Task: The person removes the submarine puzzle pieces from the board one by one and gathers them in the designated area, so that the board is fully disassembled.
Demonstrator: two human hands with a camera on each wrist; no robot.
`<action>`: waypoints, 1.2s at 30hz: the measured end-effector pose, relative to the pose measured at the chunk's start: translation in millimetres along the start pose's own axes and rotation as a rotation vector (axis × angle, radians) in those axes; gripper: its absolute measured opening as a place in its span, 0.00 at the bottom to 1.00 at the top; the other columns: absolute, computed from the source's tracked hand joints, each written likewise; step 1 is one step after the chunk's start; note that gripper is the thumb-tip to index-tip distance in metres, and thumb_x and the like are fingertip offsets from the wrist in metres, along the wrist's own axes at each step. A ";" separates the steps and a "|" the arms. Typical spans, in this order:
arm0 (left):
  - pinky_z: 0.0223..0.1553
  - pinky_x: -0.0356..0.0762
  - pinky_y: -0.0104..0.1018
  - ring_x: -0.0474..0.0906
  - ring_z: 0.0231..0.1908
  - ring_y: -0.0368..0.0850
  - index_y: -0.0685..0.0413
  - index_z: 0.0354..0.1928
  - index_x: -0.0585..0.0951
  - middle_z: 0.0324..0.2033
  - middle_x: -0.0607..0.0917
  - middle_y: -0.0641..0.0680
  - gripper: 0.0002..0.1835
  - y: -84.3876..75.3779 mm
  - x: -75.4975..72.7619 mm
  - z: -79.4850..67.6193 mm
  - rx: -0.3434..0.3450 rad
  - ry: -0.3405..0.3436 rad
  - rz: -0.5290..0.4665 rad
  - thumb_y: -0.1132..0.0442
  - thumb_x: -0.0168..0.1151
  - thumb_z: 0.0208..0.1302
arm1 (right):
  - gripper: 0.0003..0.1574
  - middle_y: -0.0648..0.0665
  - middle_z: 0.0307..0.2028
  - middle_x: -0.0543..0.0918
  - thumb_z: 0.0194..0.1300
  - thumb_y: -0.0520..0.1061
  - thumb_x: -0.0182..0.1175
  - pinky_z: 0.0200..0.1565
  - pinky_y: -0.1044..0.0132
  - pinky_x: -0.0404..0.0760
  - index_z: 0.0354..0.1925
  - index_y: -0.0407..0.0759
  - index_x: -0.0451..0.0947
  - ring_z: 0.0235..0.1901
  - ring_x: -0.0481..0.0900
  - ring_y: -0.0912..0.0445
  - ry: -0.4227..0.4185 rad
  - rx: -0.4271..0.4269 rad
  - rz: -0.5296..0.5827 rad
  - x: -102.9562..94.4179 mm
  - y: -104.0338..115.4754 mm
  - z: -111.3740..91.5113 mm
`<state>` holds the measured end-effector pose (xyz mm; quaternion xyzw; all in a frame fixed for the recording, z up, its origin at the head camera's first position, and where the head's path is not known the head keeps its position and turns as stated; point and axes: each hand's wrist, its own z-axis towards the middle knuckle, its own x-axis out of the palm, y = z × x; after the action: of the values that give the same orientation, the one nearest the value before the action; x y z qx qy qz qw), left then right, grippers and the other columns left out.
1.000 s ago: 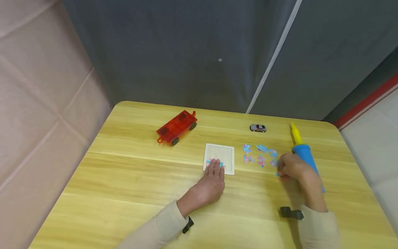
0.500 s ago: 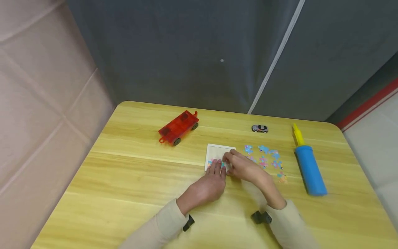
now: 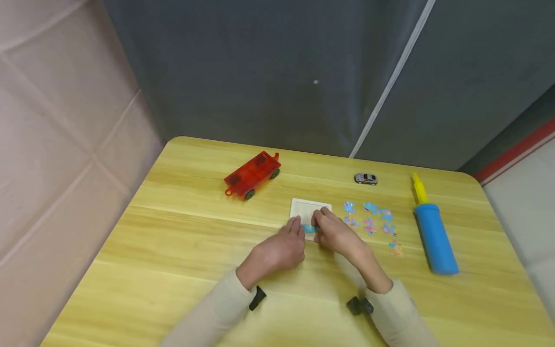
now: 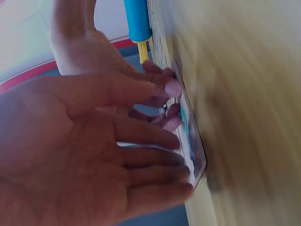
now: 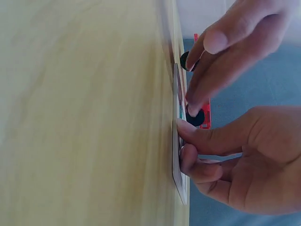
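A small square puzzle tray (image 3: pixel 303 208) lies on the table, with joined puzzle pieces (image 3: pixel 310 229), turquoise on the side that shows, along its near edge. My left hand (image 3: pixel 279 248) reaches in from the left, its straight fingers resting at the tray's near left part. In the left wrist view, the fingers of the left hand (image 4: pixel 94 160) extend to the tray edge (image 4: pixel 200 162). My right hand (image 3: pixel 336 233) bends over the tray's right side and pinches a puzzle piece mostly hidden by its fingertips. The right wrist view has the right thumb (image 5: pixel 207 136) low over the tray.
Several loose puzzle pieces (image 3: pixel 369 225) lie right of the tray. Farther right is a blue pump (image 3: pixel 435 241) with a yellow nozzle. A toy car (image 3: pixel 365 179) and a red wheeled toy trailer (image 3: pixel 253 174) stand toward the back, before a dark curtain (image 3: pixel 260 72).
My right hand has moved left from the loose pieces to the tray's right side. My left fingers have slid slightly left, uncovering the turquoise part of the pieces in the tray.
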<state>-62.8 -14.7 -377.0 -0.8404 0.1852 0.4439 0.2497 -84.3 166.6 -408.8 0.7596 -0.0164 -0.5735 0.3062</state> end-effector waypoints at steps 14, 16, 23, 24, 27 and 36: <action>0.80 0.64 0.59 0.45 0.87 0.65 0.70 0.78 0.71 0.86 0.50 0.71 0.30 15.6 46.5 41.5 -0.069 -0.029 0.019 0.58 0.55 0.84 | 0.14 0.43 0.38 0.72 0.72 0.35 0.72 0.34 0.63 0.76 0.42 0.39 0.74 0.32 0.71 0.53 -0.090 -0.028 0.042 18.9 -18.3 7.1; 0.80 0.64 0.59 0.44 0.87 0.66 0.70 0.78 0.72 0.86 0.50 0.71 0.30 13.8 44.8 40.4 -0.072 -0.026 0.020 0.58 0.54 0.84 | 0.16 0.44 0.37 0.72 0.71 0.32 0.72 0.33 0.64 0.75 0.40 0.40 0.73 0.31 0.70 0.53 -0.117 -0.046 0.058 20.7 -17.5 7.3; 0.80 0.66 0.60 0.46 0.87 0.65 0.67 0.77 0.74 0.86 0.51 0.71 0.29 11.4 41.8 40.3 -0.084 -0.013 0.041 0.57 0.54 0.84 | 0.13 0.47 0.30 0.79 0.71 0.31 0.71 0.35 0.64 0.76 0.33 0.42 0.78 0.30 0.73 0.56 -0.095 0.022 0.098 9.1 -3.0 6.0; 0.80 0.65 0.61 0.46 0.87 0.66 0.68 0.77 0.74 0.86 0.50 0.72 0.29 12.7 43.8 42.4 -0.082 -0.010 0.035 0.57 0.54 0.84 | 0.13 0.48 0.29 0.80 0.71 0.32 0.71 0.34 0.64 0.76 0.33 0.42 0.79 0.30 0.73 0.56 -0.081 0.043 0.090 7.9 -1.4 5.5; 0.79 0.65 0.62 0.44 0.87 0.67 0.68 0.76 0.75 0.86 0.49 0.72 0.28 15.5 49.7 47.3 -0.082 -0.010 0.037 0.57 0.54 0.84 | 0.12 0.49 0.27 0.79 0.72 0.34 0.72 0.33 0.65 0.73 0.34 0.44 0.79 0.29 0.72 0.57 -0.057 0.069 0.058 5.6 1.2 4.5; 0.78 0.68 0.63 0.48 0.86 0.68 0.69 0.74 0.77 0.85 0.51 0.74 0.27 16.4 55.4 51.2 -0.070 -0.031 0.074 0.57 0.53 0.84 | 0.03 0.43 0.34 0.92 0.72 0.34 0.72 0.38 0.57 0.88 0.37 0.37 0.92 0.32 0.86 0.55 -0.131 -0.001 0.045 5.4 -4.2 4.1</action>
<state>-75.2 -3.1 -452.3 -0.8342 0.1965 0.4722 0.2065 -87.3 166.2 -416.1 0.7198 -0.0531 -0.6150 0.3177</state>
